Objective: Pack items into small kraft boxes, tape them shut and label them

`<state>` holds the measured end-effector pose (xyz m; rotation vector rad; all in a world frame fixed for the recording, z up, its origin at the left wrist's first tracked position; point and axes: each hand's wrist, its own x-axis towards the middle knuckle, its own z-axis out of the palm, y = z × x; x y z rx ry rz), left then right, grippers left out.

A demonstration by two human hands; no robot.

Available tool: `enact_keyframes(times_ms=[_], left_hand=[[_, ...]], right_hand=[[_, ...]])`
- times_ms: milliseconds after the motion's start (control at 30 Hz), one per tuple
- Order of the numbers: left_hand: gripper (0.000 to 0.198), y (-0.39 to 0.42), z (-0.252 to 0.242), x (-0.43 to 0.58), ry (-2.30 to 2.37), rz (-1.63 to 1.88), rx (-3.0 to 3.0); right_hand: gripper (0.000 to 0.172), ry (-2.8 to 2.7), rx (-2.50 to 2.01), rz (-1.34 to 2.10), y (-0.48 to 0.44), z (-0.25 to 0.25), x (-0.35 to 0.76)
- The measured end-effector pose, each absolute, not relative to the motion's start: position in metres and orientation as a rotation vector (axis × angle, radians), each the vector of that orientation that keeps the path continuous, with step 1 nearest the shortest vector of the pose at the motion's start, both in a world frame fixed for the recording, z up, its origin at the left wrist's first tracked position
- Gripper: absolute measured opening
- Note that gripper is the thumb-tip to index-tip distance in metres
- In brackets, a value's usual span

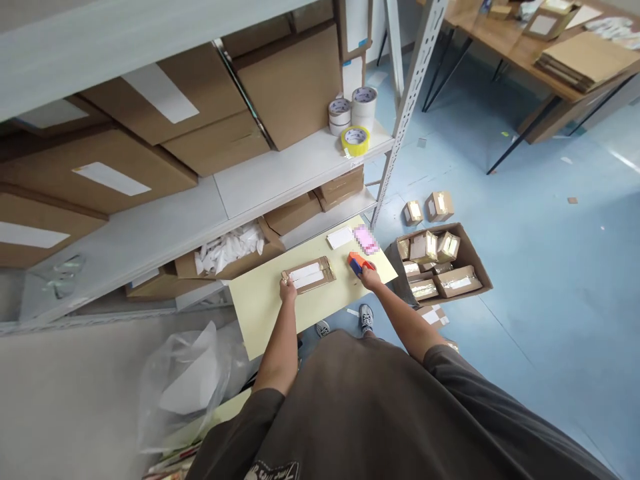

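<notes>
My right grip point(371, 279) is closed around an orange-and-blue tape dispenser point(355, 263), which sits over the pale yellow board point(263, 321), near the flat cardboard parcel point(309, 275). My left grip point(288, 291) is on the parcel's near edge with the fingers together, though I cannot tell whether they clamp it or only steady it. The parcel lies flat on the board, with white strips across its face. I judge this to be the taping step, and the next move calls for keeping the parcel pinned while the dispenser lines up with it.

A white label sheet point(340, 238) and a pixelated pink item point(367, 240) lie farther along the board. Beyond, an open cardboard box point(473, 261) of small taped parcels sits on the blue floor point(550, 267). Rolls of packing tape point(353, 117) stand on the shelf point(280, 190), and a wooden bench point(480, 33) stands farther off.
</notes>
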<state>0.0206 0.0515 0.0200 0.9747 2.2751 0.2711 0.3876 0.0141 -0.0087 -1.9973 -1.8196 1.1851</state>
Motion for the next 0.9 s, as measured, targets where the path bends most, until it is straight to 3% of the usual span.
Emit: enact_keyframes(times_ms=[300,567,633,733,900], left_hand=[[0.058,0.057,0.023,0.031,2.177,0.475,0.787],[0.081,0.046,0.027,0.011,2.07,0.684,0.823],[0.073,0.042,0.033,0.003,2.046,0.815,0.931],[0.046,0.043,0.041,-0.006,1.855,0.9,1.023],[0.051,0.059,0.043,-0.014,1.468,0.853,0.95]], right_hand=[[0.041,-1.953,-1.6,1.273,0.069,0.083,0.317],[0.043,-2.278,-1.614,1.267,0.086,0.1,0.257],[0.043,-2.258,-1.625,1.299,0.086,0.103,0.259],[0.044,-2.207,-1.632,1.367,0.085,0.106,0.262],[0.051,-2.136,-1.622,1.413,0.083,0.111,0.259]])
